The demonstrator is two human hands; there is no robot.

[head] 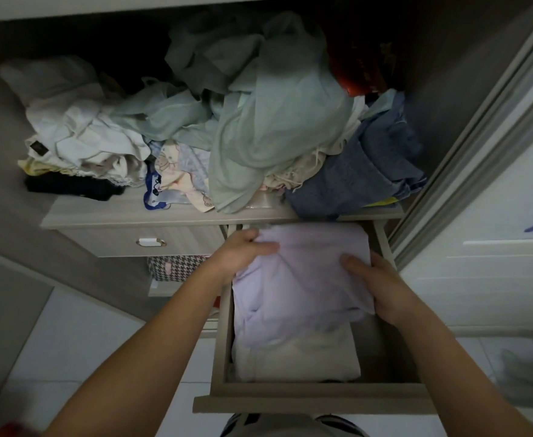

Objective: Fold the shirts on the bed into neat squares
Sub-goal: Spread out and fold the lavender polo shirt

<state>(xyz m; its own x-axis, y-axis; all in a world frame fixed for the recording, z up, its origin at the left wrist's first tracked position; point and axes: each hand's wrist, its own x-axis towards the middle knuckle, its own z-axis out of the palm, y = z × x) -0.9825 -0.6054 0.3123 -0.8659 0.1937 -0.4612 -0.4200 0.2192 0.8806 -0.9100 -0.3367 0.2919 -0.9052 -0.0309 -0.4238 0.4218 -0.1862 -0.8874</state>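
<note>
- Head view: we hold a folded lilac shirt (303, 275) over the open drawer (315, 394), toward its far end.
- Our left hand (246, 250) grips the shirt's far-left corner, thumb on top, fingers curled under the cloth.
- Our right hand (382, 288) pinches the right edge, thumb on top, fingers beneath it and out of sight.
- A cream folded garment (296, 357) lies below the shirt in the drawer's near half.
- Crumpled clothes (259, 121) pile on the shelf (117, 212) beyond the drawer's far edge.

no readable text, small dark tag on white garment (79, 134) illegible
</note>
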